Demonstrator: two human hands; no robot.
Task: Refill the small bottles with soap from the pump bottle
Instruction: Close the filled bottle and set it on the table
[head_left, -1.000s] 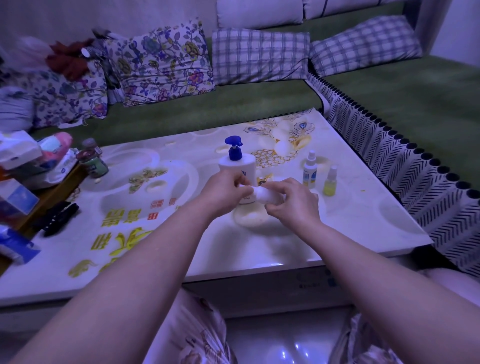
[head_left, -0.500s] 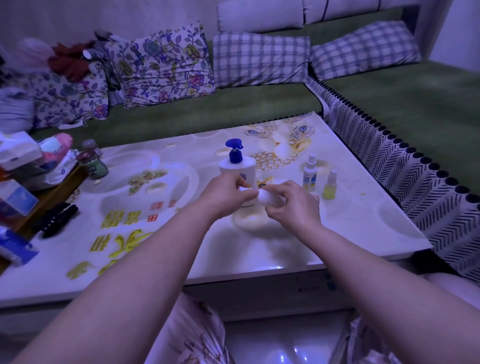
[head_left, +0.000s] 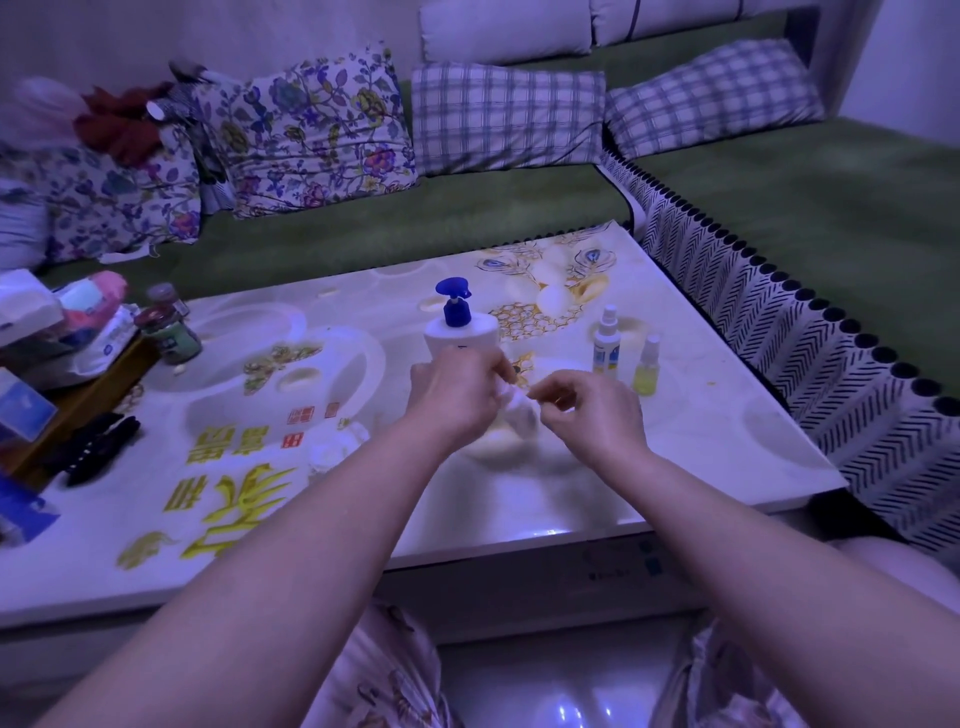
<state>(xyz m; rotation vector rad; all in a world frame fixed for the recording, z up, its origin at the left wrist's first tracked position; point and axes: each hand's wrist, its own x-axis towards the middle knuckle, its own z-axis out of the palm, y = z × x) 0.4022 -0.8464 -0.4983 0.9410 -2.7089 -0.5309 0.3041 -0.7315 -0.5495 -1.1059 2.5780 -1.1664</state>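
My left hand (head_left: 452, 397) is gripping the small white bottle (head_left: 521, 415) above the tabletop (head_left: 701, 431), fingers curling round it. My right hand (head_left: 592, 413) is pinching its fingers at the bottle's 3 o'clock; on what, I cannot tell. The pump bottle (head_left: 460, 332) is standing at 12 o'clock.

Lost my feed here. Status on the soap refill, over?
Left hand grips small white bottle, blurred. Right hand pinched beside its top, hold unclear. Pump bottle upright just behind; nothing between.
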